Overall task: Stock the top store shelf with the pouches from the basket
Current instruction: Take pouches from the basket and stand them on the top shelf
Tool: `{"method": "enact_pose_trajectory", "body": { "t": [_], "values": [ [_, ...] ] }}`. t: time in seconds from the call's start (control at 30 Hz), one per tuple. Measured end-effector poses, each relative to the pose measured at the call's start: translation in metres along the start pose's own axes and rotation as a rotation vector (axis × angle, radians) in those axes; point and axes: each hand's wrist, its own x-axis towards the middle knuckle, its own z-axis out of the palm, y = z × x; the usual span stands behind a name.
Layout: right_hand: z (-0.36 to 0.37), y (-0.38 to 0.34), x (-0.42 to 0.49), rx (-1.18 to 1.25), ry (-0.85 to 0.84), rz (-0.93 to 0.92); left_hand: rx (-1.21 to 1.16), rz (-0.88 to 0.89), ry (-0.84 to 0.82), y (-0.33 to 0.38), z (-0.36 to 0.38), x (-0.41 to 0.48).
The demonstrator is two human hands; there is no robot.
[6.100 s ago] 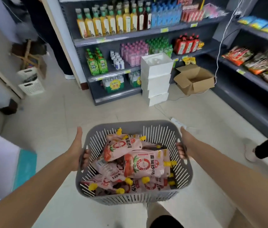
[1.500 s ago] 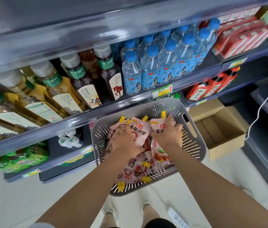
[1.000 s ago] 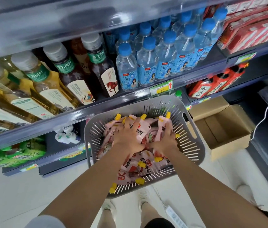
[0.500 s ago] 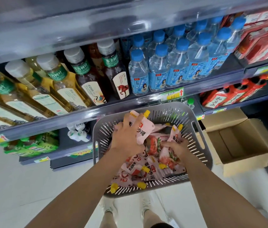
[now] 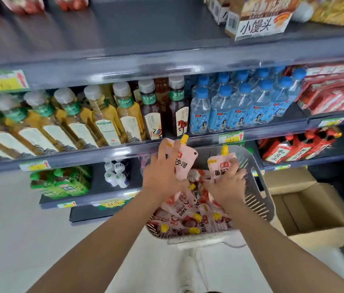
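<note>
Lifted higher, left hand (image 5: 162, 176) and right hand (image 5: 228, 185), fingers (image 5: 163, 151) gripping pouches (image 5: 184, 163), basket (image 5: 257, 195) rim blurred

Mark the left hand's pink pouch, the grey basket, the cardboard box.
Pink plastic pouch (image 5: 184, 166), gripped by left hand (image 5: 160, 174): head view, printed front.
Grey slotted plastic basket (image 5: 257, 206): head view, right wall.
Brown cardboard box (image 5: 319, 235): head view, front wall.

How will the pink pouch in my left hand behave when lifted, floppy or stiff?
Likely floppy: the pouch is thin film, and those piled in the basket lie bent. Probably light, since the left hand holds it with fingers alone. Its glossy film may slip; the yellow cap looks its only stiff part.
</note>
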Motion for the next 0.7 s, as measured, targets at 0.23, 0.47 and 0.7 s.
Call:
{"method": "enact_pose_trajectory", "body": {
  "t": [0.23,0.47,0.7],
  "values": [
    [-0.039,-0.075,-0.073,0.16,0.178,-0.246,-0.145,0.054,0.227,-0.046,-0.059,-0.045],
    [-0.041,-0.187,-0.164,0.271,0.333,-0.513,-0.194,-0.086,0.438,-0.138,-0.141,-0.131],
    [-0.036,-0.306,-0.222,0.531,0.411,-0.685,-0.197,-0.335,0.623,-0.251,-0.231,-0.183]
  ]
}}
